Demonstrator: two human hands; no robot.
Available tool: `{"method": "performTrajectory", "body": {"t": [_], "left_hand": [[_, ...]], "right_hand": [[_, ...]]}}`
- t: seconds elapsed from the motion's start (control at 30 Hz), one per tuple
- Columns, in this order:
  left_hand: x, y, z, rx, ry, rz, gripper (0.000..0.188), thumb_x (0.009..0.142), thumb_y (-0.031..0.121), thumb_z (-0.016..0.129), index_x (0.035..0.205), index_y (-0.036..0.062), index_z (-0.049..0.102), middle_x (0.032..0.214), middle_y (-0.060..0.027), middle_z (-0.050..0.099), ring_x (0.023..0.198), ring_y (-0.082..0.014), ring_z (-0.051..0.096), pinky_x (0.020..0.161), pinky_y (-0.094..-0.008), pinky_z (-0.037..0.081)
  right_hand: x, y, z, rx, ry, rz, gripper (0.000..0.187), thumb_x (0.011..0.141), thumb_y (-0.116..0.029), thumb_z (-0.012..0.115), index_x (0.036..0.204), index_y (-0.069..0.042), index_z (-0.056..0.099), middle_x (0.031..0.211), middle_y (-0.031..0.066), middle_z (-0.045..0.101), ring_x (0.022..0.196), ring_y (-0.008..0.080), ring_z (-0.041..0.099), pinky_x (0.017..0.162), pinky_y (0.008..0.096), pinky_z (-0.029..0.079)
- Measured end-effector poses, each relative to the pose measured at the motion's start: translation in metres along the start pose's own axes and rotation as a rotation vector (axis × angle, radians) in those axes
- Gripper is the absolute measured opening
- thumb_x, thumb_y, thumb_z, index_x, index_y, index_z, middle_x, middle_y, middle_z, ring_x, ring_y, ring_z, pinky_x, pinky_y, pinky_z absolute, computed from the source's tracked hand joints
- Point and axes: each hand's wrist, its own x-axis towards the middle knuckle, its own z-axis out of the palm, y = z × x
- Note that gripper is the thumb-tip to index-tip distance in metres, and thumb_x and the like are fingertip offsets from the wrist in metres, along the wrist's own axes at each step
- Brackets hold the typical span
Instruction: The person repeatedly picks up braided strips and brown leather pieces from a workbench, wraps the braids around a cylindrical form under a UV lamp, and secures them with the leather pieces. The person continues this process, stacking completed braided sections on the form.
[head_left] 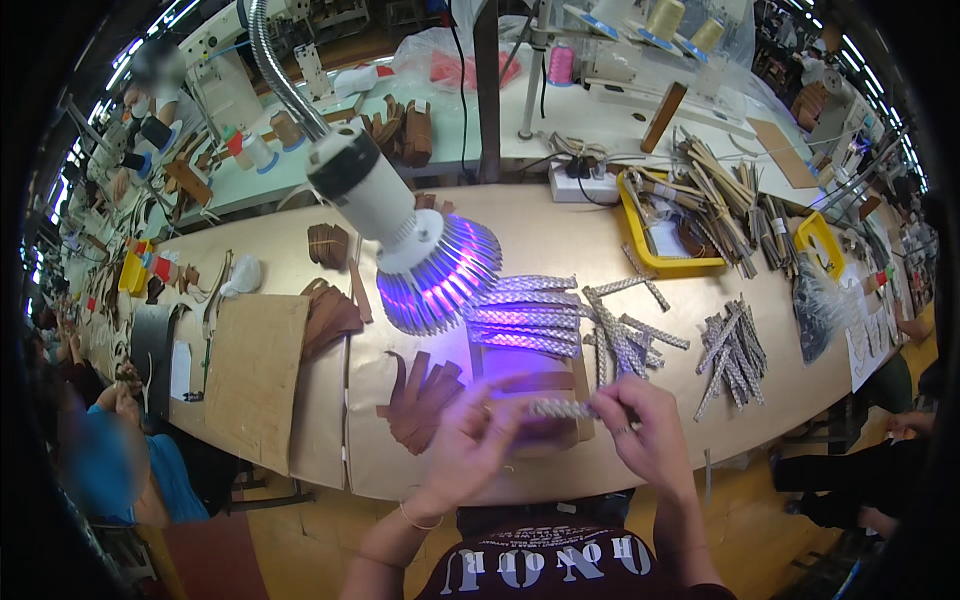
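My right hand (645,432) pinches one end of a short silver-grey braided strip (560,408) above the near part of the table. At the strip's other end is my left hand (475,435), smeared by motion, so its grip is not clear. Just beyond, a row of similar braided strips (525,318) lies side by side under the purple light of a lamp (440,272) with a finned metal head. Flat brown strips (545,381) show behind my hands. More brown strips (420,400) fan out beside my left hand.
Loose braided strips (625,330) and another pile of them (732,355) lie to the right. A yellow tray (680,266) holds bundled strips at the back right. Brown cardboard (255,375) covers part of the left side. The lamp's bendy metal neck (275,75) hangs overhead.
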Motion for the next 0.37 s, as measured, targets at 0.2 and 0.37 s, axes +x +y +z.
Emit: {"method": "performTrajectory", "body": {"t": [0.2, 0.37], "left_hand": [[0.013, 0.004, -0.031, -0.088, 0.263, 0.021, 0.043, 0.097, 0.004, 0.055, 0.136, -0.0050, 0.038, 0.116, -0.0226, 0.065, 0.105, -0.0257, 0.066, 0.091, -0.0314, 0.053], [0.016, -0.004, -0.036, -0.020, 0.305, -0.062, 0.045, 0.096, 0.002, 0.056, 0.136, -0.0058, 0.036, 0.115, -0.0238, 0.065, 0.103, -0.0237, 0.067, 0.089, -0.0276, 0.054]], "right_hand": [[0.052, -0.022, 0.022, -0.087, -0.003, -0.038, 0.013, 0.090, -0.011, 0.066, 0.089, 0.002, 0.067, 0.070, 0.0118, 0.059, 0.061, 0.0207, 0.054, 0.058, 0.0316, 0.043], [0.057, -0.021, 0.031, -0.215, -0.052, -0.011, 0.016, 0.091, -0.015, 0.066, 0.090, 0.001, 0.068, 0.072, 0.0134, 0.061, 0.063, 0.0229, 0.058, 0.059, 0.0340, 0.044]]}}
